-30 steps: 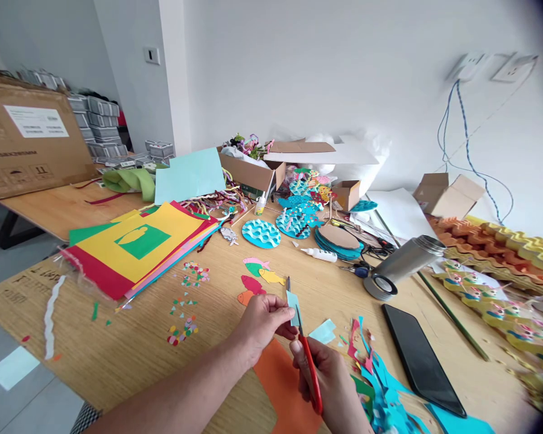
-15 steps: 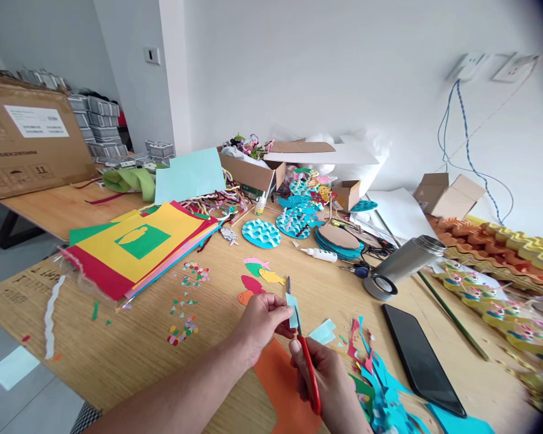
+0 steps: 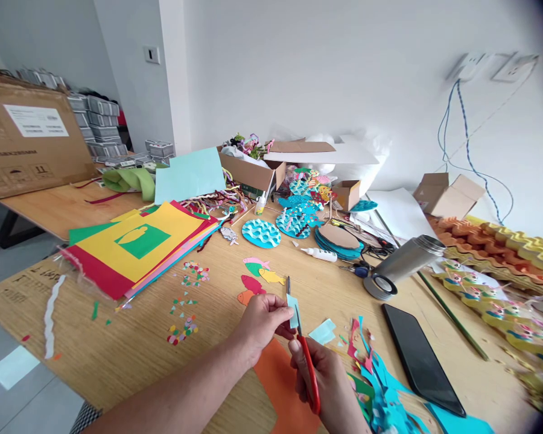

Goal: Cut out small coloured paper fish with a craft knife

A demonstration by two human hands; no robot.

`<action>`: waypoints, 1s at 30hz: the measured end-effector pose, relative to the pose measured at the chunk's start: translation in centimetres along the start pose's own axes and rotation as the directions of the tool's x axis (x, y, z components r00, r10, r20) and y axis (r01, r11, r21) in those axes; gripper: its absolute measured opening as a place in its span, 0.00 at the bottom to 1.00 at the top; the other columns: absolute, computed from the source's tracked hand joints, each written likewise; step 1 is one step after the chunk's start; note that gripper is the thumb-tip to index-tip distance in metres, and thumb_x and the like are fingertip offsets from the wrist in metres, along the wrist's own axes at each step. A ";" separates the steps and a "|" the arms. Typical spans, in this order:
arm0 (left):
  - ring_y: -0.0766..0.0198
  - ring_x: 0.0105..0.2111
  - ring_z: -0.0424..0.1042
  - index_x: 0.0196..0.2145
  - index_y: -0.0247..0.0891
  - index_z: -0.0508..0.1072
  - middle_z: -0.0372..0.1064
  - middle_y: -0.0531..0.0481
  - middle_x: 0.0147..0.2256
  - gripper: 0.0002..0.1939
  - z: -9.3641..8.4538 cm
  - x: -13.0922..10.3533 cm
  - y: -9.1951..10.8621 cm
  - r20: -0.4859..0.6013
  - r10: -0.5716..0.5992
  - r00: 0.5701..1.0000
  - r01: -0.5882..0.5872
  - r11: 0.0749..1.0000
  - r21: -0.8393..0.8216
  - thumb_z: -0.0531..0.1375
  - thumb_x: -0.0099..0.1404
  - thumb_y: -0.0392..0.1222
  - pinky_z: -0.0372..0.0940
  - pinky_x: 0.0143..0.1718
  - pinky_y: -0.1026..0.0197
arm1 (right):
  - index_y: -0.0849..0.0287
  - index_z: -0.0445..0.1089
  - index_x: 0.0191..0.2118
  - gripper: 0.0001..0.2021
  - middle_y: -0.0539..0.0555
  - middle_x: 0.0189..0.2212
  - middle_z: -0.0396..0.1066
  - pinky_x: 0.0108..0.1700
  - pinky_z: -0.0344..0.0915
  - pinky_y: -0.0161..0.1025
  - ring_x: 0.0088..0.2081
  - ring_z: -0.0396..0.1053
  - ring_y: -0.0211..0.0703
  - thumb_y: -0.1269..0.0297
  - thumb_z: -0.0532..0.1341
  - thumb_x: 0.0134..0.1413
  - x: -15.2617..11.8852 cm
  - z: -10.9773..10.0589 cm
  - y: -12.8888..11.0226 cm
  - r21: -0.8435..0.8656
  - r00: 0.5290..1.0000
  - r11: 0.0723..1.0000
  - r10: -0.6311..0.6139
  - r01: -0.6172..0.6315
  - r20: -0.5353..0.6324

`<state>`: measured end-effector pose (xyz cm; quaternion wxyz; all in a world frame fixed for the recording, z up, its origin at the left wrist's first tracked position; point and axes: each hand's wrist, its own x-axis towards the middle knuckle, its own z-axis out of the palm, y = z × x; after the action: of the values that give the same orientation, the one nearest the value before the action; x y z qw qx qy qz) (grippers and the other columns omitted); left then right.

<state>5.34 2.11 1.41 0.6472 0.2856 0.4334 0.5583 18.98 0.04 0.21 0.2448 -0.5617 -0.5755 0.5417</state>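
Note:
My left hand (image 3: 266,319) pinches a small light blue piece of paper (image 3: 292,308) between thumb and fingers. My right hand (image 3: 328,374) is wrapped round the red handles of a pair of scissors (image 3: 312,377), whose blades point away from me and lie at the light blue piece. Beneath both hands rests a sheet of orange paper (image 3: 283,392). Just beyond my left hand lie paper fish: a yellow one (image 3: 271,276), a red one (image 3: 253,283), an orange one and a pink and green one. Light blue scraps (image 3: 323,331) sit right of the scissors.
A phone (image 3: 423,358) and a steel flask (image 3: 409,260) stand to the right, with blue paper offcuts (image 3: 389,392) nearer me. Coloured paper sheets (image 3: 149,247) and small paper dots (image 3: 183,331) lie left. Behind are wavy blue discs (image 3: 261,233) and a glue bottle (image 3: 321,255).
The light blue piece has shifted and turned very slightly at the scissor blades. Both hands stay in nearly the same place.

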 end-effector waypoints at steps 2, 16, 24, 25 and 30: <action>0.65 0.20 0.68 0.22 0.37 0.69 0.69 0.51 0.20 0.14 -0.1 0.1 -0.1 -0.009 0.000 1.000 0.000 1.000 0.008 0.67 0.45 0.48 0.64 0.24 0.64 | 0.55 0.58 0.22 0.29 0.43 0.11 0.57 0.16 0.51 0.30 0.13 0.55 0.32 0.31 0.58 0.45 0.0 0.0 0.0 0.007 1.000 1.000 -0.002 0.002 0.006; 0.70 0.15 0.64 0.25 0.37 0.67 0.69 0.52 0.19 0.19 -0.4 0.4 -0.5 0.021 -0.033 0.999 0.033 0.999 0.022 0.69 0.46 0.52 0.56 0.19 0.67 | 0.56 0.60 0.22 0.28 0.43 0.09 0.58 0.16 0.49 0.29 0.12 0.55 0.32 0.33 0.59 0.47 0.2 0.0 0.1 0.012 1.000 1.000 0.006 -0.006 0.009; 0.71 0.15 0.61 0.22 0.37 0.67 0.67 0.53 0.17 0.16 -0.2 0.3 -0.4 0.036 -0.036 0.999 0.035 0.999 0.030 0.67 0.45 0.50 0.54 0.18 0.67 | 0.57 0.60 0.23 0.30 0.44 0.10 0.58 0.16 0.50 0.30 0.12 0.56 0.32 0.30 0.56 0.47 0.3 0.0 0.3 0.027 1.000 1.000 -0.016 0.015 0.011; 0.71 0.15 0.61 0.22 0.37 0.67 0.68 0.53 0.17 0.16 -0.2 0.3 -0.4 0.035 -0.036 0.999 0.035 0.999 0.033 0.67 0.45 0.50 0.54 0.18 0.67 | 0.57 0.60 0.23 0.30 0.44 0.10 0.58 0.16 0.50 0.30 0.12 0.56 0.32 0.30 0.56 0.47 0.3 0.0 0.3 0.031 1.000 0.999 -0.016 0.016 0.010; 0.70 0.15 0.62 0.22 0.37 0.67 0.68 0.53 0.17 0.16 -0.2 0.3 -0.4 0.034 -0.043 0.998 0.042 0.998 0.046 0.67 0.45 0.50 0.55 0.19 0.67 | 0.57 0.60 0.22 0.29 0.44 0.09 0.58 0.16 0.50 0.30 0.12 0.56 0.32 0.31 0.58 0.46 0.2 0.0 0.1 0.011 1.000 1.000 -0.006 0.006 -0.004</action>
<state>5.30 2.26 0.94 0.6597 0.3005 0.4406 0.5295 18.94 0.20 0.01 0.2505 -0.5598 -0.5737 0.5429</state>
